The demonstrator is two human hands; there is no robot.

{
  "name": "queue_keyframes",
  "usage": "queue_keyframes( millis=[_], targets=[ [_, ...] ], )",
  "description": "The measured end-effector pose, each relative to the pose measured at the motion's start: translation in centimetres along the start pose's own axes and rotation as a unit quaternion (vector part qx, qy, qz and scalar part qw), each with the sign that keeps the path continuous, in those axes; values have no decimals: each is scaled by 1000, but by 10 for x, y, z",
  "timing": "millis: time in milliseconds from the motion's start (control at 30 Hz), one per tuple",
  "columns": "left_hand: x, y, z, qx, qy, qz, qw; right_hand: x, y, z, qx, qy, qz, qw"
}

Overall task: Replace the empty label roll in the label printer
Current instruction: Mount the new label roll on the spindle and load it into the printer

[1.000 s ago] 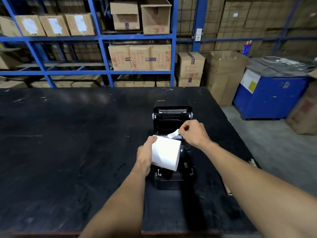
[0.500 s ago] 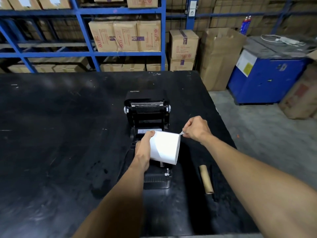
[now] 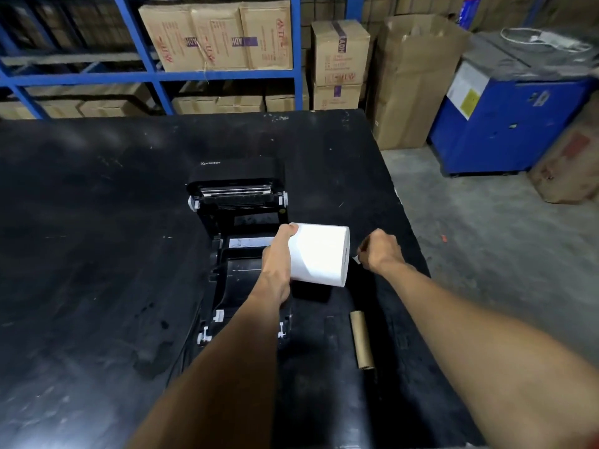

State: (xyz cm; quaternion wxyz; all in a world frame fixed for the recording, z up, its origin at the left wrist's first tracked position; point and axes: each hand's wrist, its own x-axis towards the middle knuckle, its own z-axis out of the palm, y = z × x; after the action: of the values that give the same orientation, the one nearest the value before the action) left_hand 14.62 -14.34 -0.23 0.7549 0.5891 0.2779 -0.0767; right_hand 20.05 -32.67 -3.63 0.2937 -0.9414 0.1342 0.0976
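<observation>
The black label printer (image 3: 238, 202) sits on the black table (image 3: 97, 222) with its lid swung up and its roll bay exposed. My left hand (image 3: 277, 264) grips the left end of a full white label roll (image 3: 319, 254), held just above the printer's right side. My right hand (image 3: 379, 251) is to the right of the roll, fingers pinched on a small white strip of the roll's loose end. The empty brown cardboard core (image 3: 361, 340) lies on the table right of the printer, near my right forearm.
The table's right edge runs close past my right hand, with grey floor beyond. A tall open cardboard box (image 3: 411, 79) and a blue machine (image 3: 509, 121) stand to the right. Blue shelving (image 3: 152, 76) with cartons lines the back.
My right hand has drawn away from the top of the roll to its right side, pulling the loose end. The roll has turned level, and the view has tilted down, revealing the cardboard core.
</observation>
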Motion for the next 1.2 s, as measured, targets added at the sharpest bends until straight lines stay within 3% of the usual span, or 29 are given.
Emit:
queue_keyframes(
  millis=[267,467,600,767,967,1200],
  targets=[
    [33,-9,36,-18,22,-46,999,45,32,0,-118,39,-59,991],
    [50,-19,48,-5,22,-62,998,34,68,27,-223,-85,-59,969],
    [48,-24,50,-7,24,-73,997,26,73,38,-219,-101,-39,970],
    [34,-23,46,-10,22,-73,997,24,66,18,-161,-177,12,971],
    [0,-11,30,-3,6,-25,1000,-25,75,-2,-147,-90,37,984],
    [-40,-19,3,-8,-1,-12,1000,-103,81,16,-103,-93,98,985]
  ],
)
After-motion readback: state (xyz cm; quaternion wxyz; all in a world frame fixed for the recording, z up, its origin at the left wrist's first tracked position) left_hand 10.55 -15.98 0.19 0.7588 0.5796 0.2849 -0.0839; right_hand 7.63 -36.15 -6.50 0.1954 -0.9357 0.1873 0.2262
